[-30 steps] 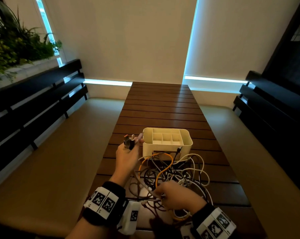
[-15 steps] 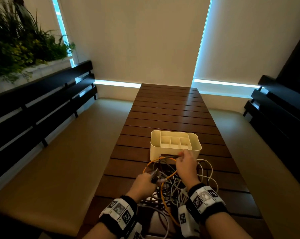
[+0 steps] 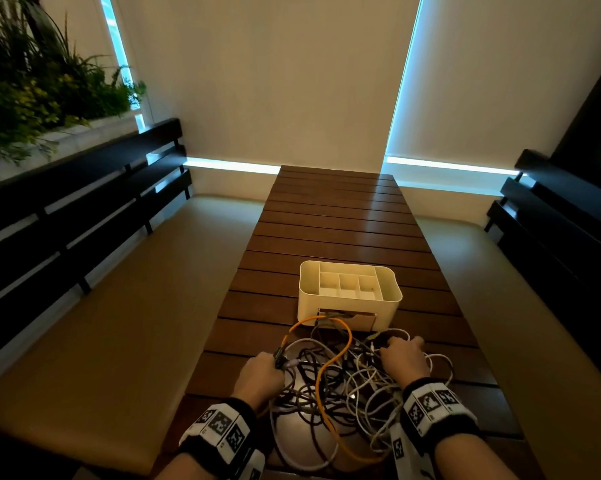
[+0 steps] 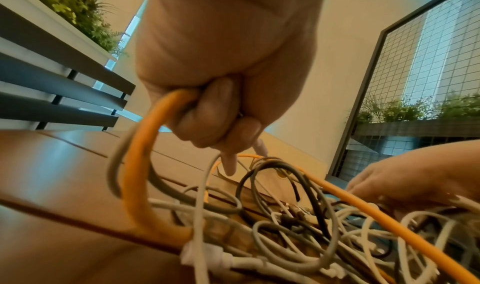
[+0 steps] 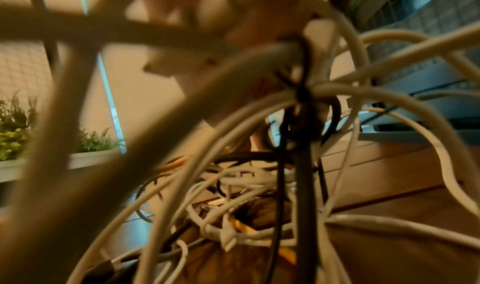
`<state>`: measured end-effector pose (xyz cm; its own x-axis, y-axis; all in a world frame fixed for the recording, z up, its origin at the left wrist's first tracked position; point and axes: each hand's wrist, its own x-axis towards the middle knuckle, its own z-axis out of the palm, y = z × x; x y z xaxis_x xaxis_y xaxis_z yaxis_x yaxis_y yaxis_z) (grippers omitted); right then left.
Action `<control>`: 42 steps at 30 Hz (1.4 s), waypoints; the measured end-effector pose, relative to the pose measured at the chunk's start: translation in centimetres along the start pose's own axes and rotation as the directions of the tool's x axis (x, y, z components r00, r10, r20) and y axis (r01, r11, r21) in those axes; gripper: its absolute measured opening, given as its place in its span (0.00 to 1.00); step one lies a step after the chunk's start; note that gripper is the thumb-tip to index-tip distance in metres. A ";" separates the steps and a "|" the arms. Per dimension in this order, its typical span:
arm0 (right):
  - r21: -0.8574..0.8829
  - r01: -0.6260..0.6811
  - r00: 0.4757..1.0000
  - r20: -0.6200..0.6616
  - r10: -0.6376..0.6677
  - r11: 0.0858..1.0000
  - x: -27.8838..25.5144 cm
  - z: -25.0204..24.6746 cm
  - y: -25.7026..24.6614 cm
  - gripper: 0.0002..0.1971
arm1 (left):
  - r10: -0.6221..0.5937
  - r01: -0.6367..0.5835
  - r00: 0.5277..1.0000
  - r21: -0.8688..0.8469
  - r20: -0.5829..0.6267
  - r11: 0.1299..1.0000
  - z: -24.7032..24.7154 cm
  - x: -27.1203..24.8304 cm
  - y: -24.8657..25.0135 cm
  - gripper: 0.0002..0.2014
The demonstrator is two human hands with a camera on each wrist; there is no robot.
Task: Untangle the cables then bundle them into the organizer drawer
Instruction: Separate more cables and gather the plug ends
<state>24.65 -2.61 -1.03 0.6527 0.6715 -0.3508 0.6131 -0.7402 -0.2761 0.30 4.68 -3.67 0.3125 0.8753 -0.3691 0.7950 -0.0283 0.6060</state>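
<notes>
- While both hands work at the near end of the slatted wooden table, a tangle of cables lies on the boards between them, white, dark and grey loops crossing over one another.
- The left hand sits at the left edge of the tangle with its fingers curled tight round a bunch of cable ends; the left wrist view shows the fingers wrapped round the orange cable and a grey one beside it, with pale plugs sticking out below the fist.
- From that grip the orange cable arcs toward the far side, nearly to the organizer, then runs back through the middle of the pile to the near edge of the table.
- The right hand rests on the right side of the tangle, knuckles up, fingers bent down into the loops; the right wrist view is crowded with blurred white and black cables close to the lens, and whether the fingers actually pinch one cannot be told.
- The cream organizer stands just beyond the tangle, its top compartments showing nothing inside, and the drawer in its near face is pulled out a little, with cable loops lying right against it.
- Tan bench cushions flank the table, and green plants fill the far left corner.
</notes>
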 end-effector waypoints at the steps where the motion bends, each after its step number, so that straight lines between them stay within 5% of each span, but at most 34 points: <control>1: 0.006 -0.011 1.000 0.001 0.011 1.000 0.0 0.0 0.3 0.15 | -0.001 0.001 1.000 -0.012 -0.006 1.000 -0.2 0.0 0.1 0.12; 9: -0.035 -0.092 0.993 0.075 0.094 0.995 0.2 -2.1 3.7 0.17 | -0.067 0.066 0.998 0.185 -0.001 0.981 -2.1 -0.9 -1.6 0.17; 16: -0.081 -0.103 0.986 0.122 0.112 0.991 0.1 -2.9 4.0 0.15 | 0.077 -0.086 0.996 -0.266 -0.043 0.960 -3.7 -1.7 1.4 0.10; 21: -0.056 -0.127 0.955 0.265 0.137 0.990 0.4 -2.2 3.9 0.21 | 0.156 -0.190 0.981 -0.395 -0.117 0.899 -3.8 -2.4 4.7 0.11; 33: 0.274 -0.163 0.986 0.023 0.163 0.948 -0.2 -2.1 5.4 0.11 | 0.295 -0.303 0.949 -0.591 -0.114 0.747 -2.9 -4.2 7.3 0.10; 36: 0.508 -0.121 0.986 -0.040 0.164 0.853 -0.5 -2.2 5.5 0.02 | 0.312 -0.322 0.943 -0.571 -0.118 0.755 -2.9 -4.6 7.5 0.12; 39: 0.771 -0.002 0.995 -0.060 0.075 0.636 -1.9 -3.2 4.9 0.14 | 0.320 -0.333 0.940 -0.524 -0.119 0.784 -2.7 -4.9 7.7 0.13; 42: 0.873 0.074 0.997 -0.050 -0.062 0.481 -3.9 -5.0 3.4 0.10 | 0.284 -0.304 0.951 -0.547 -0.124 0.780 -2.1 -4.9 8.0 0.14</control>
<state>26.39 -7.58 3.84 0.6350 0.7168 -0.2880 -0.0456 -0.3373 -0.9403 4.01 1.21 4.43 0.4584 0.8840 -0.0914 0.2403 -0.0243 0.9704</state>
